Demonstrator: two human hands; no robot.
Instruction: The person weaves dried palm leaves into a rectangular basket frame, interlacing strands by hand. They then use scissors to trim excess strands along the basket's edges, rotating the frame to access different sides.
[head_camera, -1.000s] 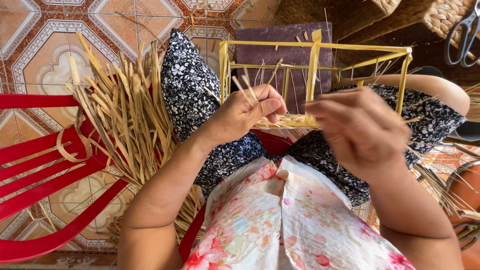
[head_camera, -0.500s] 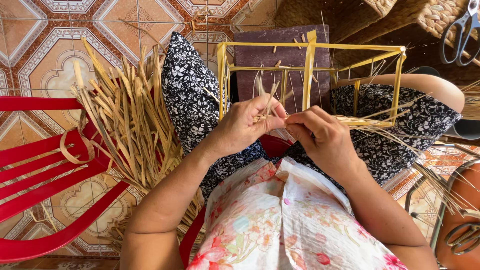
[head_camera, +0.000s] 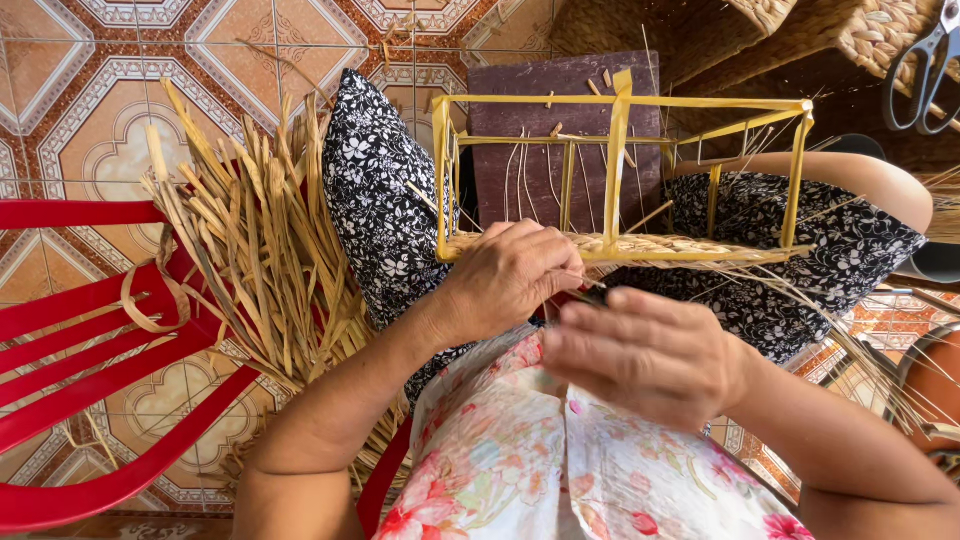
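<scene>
Gripping the woven rim of the light, stiff yellow frame (head_camera: 620, 170), the left hand (head_camera: 505, 275) steadied it; the right hand (head_camera: 650, 355) pinched a thin, pliable straw strand (head_camera: 592, 294), best held near its end.

Patterned floor tiles (head_camera: 90, 110) in terracotta, cream and grey spread from nine to twelve o'clock; a red plastic chair (head_camera: 70, 340) sits at eight o'clock, woven baskets (head_camera: 800, 30) at one o'clock, in daylight
</scene>
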